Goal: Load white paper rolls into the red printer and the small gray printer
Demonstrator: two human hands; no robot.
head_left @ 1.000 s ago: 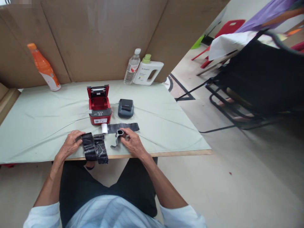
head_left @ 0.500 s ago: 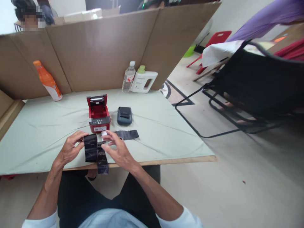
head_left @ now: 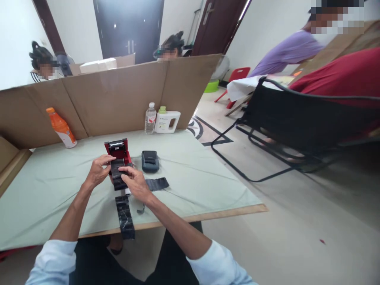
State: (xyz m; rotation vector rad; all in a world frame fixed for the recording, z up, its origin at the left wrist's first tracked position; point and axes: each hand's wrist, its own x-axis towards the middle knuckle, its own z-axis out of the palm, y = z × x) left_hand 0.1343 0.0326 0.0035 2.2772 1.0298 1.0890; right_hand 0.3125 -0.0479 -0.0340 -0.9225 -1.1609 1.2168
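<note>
Left hand: the left hand [head_left: 97, 173] is raised over the pale green cloth-covered table [head_left: 47, 186]; its fingers are curled with the tips pinched on the left edge of a glossy black crinkled film strip [head_left: 120, 180]
Right hand: the right hand [head_left: 135, 185] lies just beside the left, palm down; its thumb and forefinger are closed on the right side of the same strip
Black strip: held between both hands in front of the red printer; its upper part is bunched at the fingers; its long lower end [head_left: 125, 216] hangs down and trails over the near table edge
Red printer: a small red box-shaped thermal printer with its lid open [head_left: 116, 147] stands just behind the hands, partly hidden by them
Grey printer: a small dark grey rounded printer [head_left: 150, 161] sits just to the right of the red one, apart from the hands
Loose pieces: a second flat piece of black film [head_left: 157, 183] lies on the cloth to the right of the right hand; a small curved grey scrap [head_left: 140, 208] lies near the right wrist
Back of table: an orange plastic drink bottle [head_left: 61, 127] leans at the far left; a clear water bottle [head_left: 150, 118] and a white jug with a green cap [head_left: 167, 120] stand side by side against the brown cardboard screen [head_left: 118, 95]
Surroundings: a black folding chair [head_left: 297, 126] stands on the floor to the right; other people show beyond the screen and at the far right
</note>
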